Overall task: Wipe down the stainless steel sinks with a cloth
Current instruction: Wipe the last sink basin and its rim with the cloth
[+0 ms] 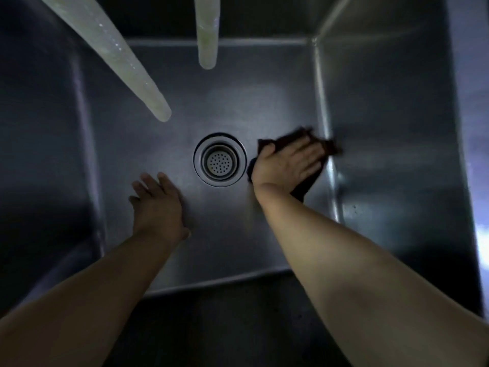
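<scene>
Right hand (pixel 289 161) flat, fingers straight, pressing dark cloth (pixel 304 185) at 3 o'clock of drain strainer (pixel 220 159); left hand (pixel 158 207) open on steel sink (pixel 238 102) floor, 7 o'clock.

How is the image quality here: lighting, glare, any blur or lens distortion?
Head view: dim overall, the sink walls falling into shadow on the left; a soft bright patch above the drain; glare at the right edge; motion blur on the cloth under the right hand; left hand slightly soft; two spouts blurred; wide-angle bending of the walls.
</scene>
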Motion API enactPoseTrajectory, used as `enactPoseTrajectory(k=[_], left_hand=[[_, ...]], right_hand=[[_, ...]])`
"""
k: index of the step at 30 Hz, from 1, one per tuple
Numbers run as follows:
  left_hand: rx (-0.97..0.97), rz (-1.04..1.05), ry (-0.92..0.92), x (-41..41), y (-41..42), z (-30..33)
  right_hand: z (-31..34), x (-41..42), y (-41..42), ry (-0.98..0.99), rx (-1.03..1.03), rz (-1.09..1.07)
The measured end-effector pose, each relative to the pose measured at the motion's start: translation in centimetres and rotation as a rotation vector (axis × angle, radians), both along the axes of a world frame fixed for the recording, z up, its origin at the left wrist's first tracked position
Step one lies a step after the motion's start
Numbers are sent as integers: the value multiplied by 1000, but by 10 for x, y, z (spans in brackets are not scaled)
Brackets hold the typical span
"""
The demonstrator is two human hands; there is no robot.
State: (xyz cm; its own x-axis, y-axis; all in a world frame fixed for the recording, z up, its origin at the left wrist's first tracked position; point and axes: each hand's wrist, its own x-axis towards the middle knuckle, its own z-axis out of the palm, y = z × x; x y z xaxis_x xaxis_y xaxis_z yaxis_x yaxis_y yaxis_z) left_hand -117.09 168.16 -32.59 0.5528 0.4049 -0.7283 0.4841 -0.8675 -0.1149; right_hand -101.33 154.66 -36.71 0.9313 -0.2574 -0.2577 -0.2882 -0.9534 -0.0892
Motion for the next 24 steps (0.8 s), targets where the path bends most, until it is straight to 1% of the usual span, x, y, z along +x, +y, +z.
enactPoseTrajectory(k=[2, 3, 6, 8, 10, 13, 17, 21, 24], left_hand=[[3, -1, 15, 1, 0, -1], [2, 1, 25, 2, 1, -2], [-8, 1, 37, 2, 2, -2], [-7, -5, 34, 3, 3, -2], [-10, 6, 34, 3, 3, -1], [-4, 10, 38, 4, 3, -1], [13, 7, 36, 3, 2, -2], [30, 1, 34, 2, 2, -4], [27, 12, 39, 3, 1, -4]], right_hand=[[-10, 8, 5, -79, -57, 368], [-11, 10, 9, -95, -62, 518], [-9, 4, 6, -49, -40, 898], [-4, -11, 2, -8, 11, 1119], [1, -28, 2, 25, 46, 1254], [5, -39, 6, 78, 5, 1313], [3, -42, 26, 99, -20, 1260], [-3, -48, 35, 58, 40, 1193], [-5, -44, 31, 27, 100, 1203]])
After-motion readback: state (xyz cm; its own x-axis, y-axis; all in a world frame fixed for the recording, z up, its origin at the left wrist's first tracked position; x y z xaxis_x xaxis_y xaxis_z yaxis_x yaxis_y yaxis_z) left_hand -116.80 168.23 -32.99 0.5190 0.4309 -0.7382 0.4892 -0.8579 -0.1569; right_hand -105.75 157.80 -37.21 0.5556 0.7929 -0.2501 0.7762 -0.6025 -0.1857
